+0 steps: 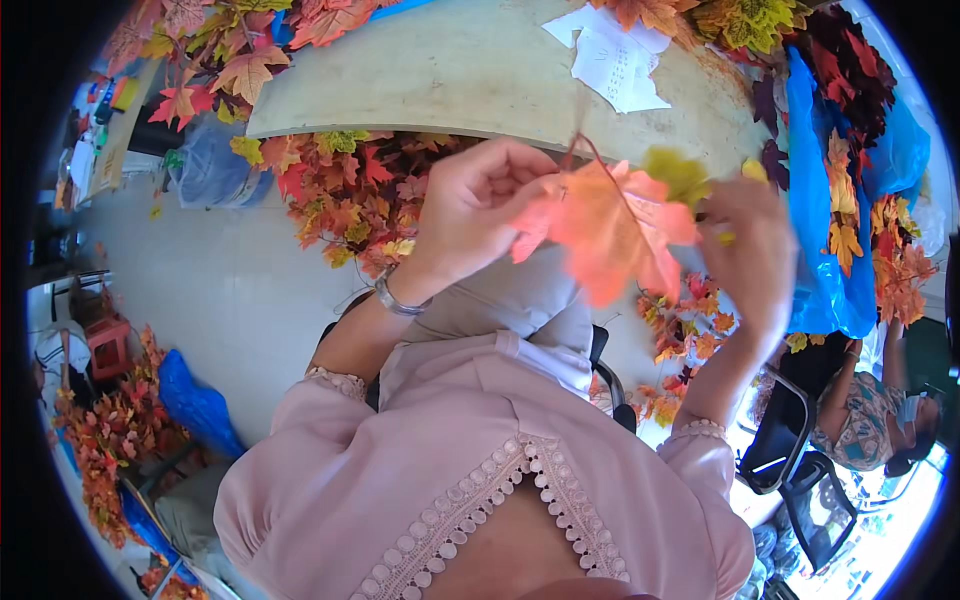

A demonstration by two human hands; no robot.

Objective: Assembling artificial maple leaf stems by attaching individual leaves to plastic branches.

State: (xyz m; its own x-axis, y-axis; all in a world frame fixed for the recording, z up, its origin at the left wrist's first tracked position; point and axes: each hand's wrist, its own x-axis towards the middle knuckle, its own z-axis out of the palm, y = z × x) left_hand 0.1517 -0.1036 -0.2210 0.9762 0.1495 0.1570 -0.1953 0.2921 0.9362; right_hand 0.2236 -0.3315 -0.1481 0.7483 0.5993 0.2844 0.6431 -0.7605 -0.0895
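My left hand (485, 210) is closed in a pinch on a spray of artificial maple leaves, held in front of me by the table's near edge. A large orange-pink maple leaf (615, 225) hangs from its thin reddish-brown stem (590, 150) and covers part of the fingertips. To the right, my right hand (752, 240) is curled and blurred by motion. A yellow-green leaf (678, 175) shows at its fingers, with yellow bits on other sides of the hand, so it appears gripped there. Its fingertips are partly hidden.
A pale worktop (400, 90) curves ahead, bearing a torn white paper (612, 65). Artificial leaves (350, 195) are heaped below its edge, with more leaves (110, 430) at lower left. Blue plastic (830, 260) hangs at right. Another person (870, 420) sits beyond a black chair (780, 430).
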